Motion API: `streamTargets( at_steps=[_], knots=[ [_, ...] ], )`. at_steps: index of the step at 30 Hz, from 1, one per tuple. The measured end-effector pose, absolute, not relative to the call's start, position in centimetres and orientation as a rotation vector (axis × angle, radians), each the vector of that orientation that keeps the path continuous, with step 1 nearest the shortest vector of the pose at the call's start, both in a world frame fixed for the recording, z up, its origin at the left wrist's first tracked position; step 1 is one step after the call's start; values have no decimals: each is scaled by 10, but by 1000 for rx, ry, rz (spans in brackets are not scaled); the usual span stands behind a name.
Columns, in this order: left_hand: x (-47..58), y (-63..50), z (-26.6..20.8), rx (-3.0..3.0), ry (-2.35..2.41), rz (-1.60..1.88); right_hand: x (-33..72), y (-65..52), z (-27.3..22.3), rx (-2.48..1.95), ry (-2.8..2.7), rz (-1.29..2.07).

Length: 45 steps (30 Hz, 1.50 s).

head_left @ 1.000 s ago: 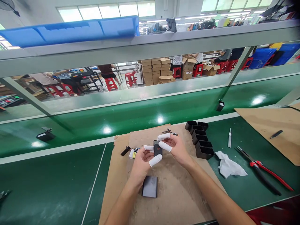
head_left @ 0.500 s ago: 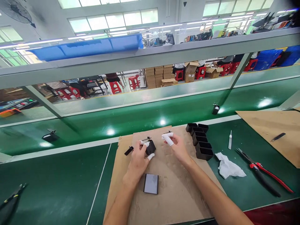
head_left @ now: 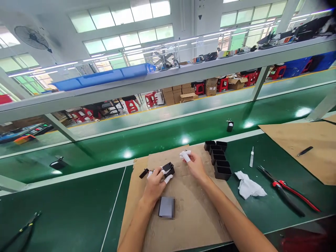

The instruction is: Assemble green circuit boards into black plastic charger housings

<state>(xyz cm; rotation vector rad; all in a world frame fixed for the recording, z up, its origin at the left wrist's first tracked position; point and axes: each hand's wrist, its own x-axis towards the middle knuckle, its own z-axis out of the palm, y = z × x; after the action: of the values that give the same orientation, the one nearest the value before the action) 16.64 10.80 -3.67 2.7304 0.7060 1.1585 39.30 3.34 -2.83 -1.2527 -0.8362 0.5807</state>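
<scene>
My left hand [head_left: 155, 183], with white finger cots, closes around a small black box-shaped housing [head_left: 170, 172] over the cardboard. A flat black face with small slots shows on the housing's upper side. Beside the left fingertips lies a slim black part [head_left: 144, 173]. To the right, my right hand [head_left: 193, 163], also in white finger cots, is raised apart from the housing with its fingertips pinched together. A tiny dark bit shows at those fingertips, too small to name. Below the left hand, a flat grey rectangular piece with dark edges [head_left: 166, 207] lies on the cardboard.
The cardboard sheet [head_left: 194, 224] covers part of the green table. Several open black housings [head_left: 223, 171] stand at its right edge. Further right are crumpled white tissue [head_left: 250, 187], a white-handled pointed tool [head_left: 251, 157] and red-black pliers [head_left: 282, 189]. Other pliers [head_left: 28, 227] lie far left.
The housing in my left hand has turned, and its flat slotted face now shows. A dark part at my right fingertips has become less visible. The head view has tilted up slightly.
</scene>
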Motion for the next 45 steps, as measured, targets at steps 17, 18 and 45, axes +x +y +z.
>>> streamTargets(
  at_steps=[17, 18, 45],
  knots=[
    [147, 78, -19, 2756, 880, 1257, 392, 26, -15, -1207, -839, 616],
    [146, 77, -21, 2751, 888, 1264, 391, 26, -15, -1207, -840, 620],
    [181, 86, -6, 2196, 961, 970, 367, 5, -15, -1378, -1414, 416]
  ],
)
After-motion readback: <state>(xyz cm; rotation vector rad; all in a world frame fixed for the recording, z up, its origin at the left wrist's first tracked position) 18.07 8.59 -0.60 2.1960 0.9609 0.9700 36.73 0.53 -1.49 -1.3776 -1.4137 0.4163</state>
